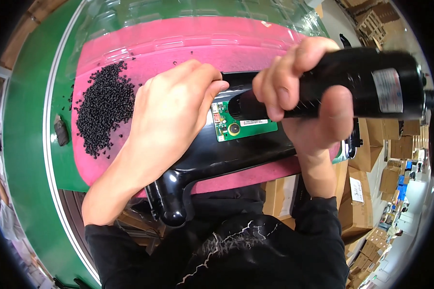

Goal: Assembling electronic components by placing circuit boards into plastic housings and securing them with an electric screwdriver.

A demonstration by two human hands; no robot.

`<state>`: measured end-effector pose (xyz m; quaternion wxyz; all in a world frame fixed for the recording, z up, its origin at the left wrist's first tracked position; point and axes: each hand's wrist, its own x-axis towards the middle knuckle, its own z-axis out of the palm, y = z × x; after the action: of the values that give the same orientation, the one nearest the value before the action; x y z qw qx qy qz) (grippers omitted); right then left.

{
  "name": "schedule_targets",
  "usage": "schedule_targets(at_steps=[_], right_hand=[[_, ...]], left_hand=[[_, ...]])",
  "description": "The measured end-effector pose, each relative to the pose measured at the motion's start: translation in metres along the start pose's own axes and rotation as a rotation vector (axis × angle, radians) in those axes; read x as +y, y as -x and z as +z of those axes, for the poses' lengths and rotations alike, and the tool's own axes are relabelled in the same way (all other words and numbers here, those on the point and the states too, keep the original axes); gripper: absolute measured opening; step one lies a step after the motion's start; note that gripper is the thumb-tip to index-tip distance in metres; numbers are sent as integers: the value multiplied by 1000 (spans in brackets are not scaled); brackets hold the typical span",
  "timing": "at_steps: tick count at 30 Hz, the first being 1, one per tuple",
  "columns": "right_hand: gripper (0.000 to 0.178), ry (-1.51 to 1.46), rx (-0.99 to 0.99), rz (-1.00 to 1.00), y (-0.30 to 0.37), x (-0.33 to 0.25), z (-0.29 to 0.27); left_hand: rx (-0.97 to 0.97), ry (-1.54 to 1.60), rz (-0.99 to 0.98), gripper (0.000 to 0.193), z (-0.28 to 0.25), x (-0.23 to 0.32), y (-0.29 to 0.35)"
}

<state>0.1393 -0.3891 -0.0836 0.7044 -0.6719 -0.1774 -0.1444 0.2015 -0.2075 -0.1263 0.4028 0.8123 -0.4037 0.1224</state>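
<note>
My right hand (306, 96) is wrapped round a black electric screwdriver (342, 82), which lies nearly level with its nose pointing left and down. That nose is over a green circuit board (226, 131), and its tip is hard to make out. The board sits in a glossy black plastic housing (255, 147) with a rounded arm toward me. My left hand (171, 103) is closed, thumb against curled fingers, at the board's left edge by the housing's far rim. What its fingertips pinch, if anything, is hidden.
Left of my left hand lies a heap of small black screws (103, 106) on a pink mat (144, 43). Clear plastic trays (188, 14) stand along the far side. A dark wrapped lump (61, 130) rests on the green table (29, 159). Cardboard boxes (357, 202) are at the right.
</note>
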Motion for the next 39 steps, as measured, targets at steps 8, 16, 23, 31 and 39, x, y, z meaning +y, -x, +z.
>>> schedule_targets(at_steps=[8, 16, 23, 31, 39], right_hand=[[37, 107, -30, 1, -16, 3, 21], [47, -371, 59, -111, 8, 3, 5], [47, -397, 94, -304, 11, -27, -9], [48, -454, 69, -300, 20, -31, -18], [55, -399, -455, -267, 2, -16, -51]], left_hand=[[-63, -13, -6, 8, -7, 2, 2], [-296, -5, -134, 12, -8, 3, 3], [-232, 312, 43, 12, -1, 4, -4], [-275, 473, -206, 9, -6, 12, -5], [-559, 372, -224, 13, -2, 9, -6]])
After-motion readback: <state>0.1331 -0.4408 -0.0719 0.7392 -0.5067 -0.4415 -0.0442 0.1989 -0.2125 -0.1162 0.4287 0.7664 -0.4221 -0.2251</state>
